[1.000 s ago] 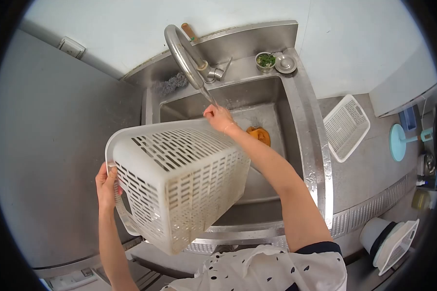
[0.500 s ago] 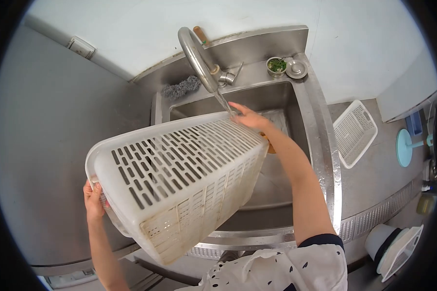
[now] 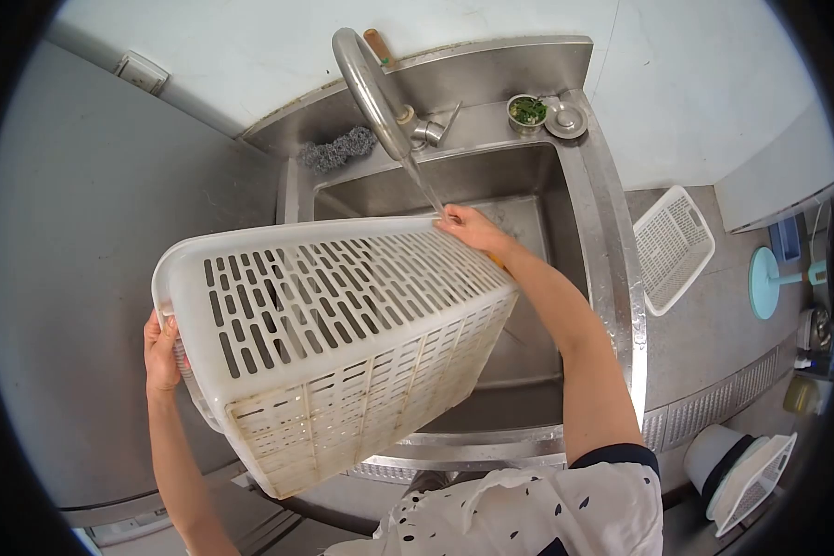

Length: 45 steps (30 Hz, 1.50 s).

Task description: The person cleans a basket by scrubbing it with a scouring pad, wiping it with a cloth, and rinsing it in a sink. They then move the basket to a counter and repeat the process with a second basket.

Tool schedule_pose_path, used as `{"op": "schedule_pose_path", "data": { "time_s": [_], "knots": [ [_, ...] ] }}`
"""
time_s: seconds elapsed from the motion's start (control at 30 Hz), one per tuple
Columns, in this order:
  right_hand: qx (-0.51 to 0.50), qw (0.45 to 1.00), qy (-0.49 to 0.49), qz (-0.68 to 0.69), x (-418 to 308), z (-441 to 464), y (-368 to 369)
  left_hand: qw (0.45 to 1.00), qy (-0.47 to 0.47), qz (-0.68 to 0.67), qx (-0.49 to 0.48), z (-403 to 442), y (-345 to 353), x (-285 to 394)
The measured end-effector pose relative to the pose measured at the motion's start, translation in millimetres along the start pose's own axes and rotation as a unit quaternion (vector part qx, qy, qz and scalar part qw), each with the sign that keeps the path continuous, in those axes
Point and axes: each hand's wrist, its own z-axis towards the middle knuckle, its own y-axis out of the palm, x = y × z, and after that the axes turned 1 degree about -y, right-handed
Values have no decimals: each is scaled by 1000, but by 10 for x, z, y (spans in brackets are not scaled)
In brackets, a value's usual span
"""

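Note:
A large white plastic basket (image 3: 343, 306) with slotted sides is tilted on its side, partly over the steel sink (image 3: 537, 278). Brown stains mark its near face. My left hand (image 3: 162, 355) is closed on the rim at its left end, thumb over the edge. At the far right corner my right hand (image 3: 470, 228) has its fingers curled on the rim, right by the stream of water (image 3: 423, 188) running from the curved faucet (image 3: 372, 93). Something orange (image 3: 497, 260) shows in part beside my right wrist; its kind is hidden.
Behind the sink lie a grey scouring pad (image 3: 340, 149) and a small bowl of greens (image 3: 527, 112) beside a metal lid (image 3: 565, 120). A steel cabinet (image 3: 111, 278) stands at left. Another white basket (image 3: 674, 250) and a teal stand (image 3: 764, 283) are on the right.
My right hand's fingers, stretched out under the water before, are now curled at the basket's rim. The basket and my left hand have shifted slightly left in view.

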Motion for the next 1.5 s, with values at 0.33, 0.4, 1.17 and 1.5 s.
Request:
{"op": "schedule_pose_path", "data": {
  "time_s": [0.33,0.4,1.17,1.5],
  "knots": [
    [107,958,150,218,304,-144,-257,992,88,85,-42,-176,711,512],
    [186,954,152,178,228,-246,-325,986,96,121,-61,-219,968,653],
    [108,759,71,638,-1248,131,25,670,428,443,-414,-667,1965,-179],
    [64,811,-89,575,-1438,-394,266,948,-132,-284,-60,892,2927,-196]
  ]
}}
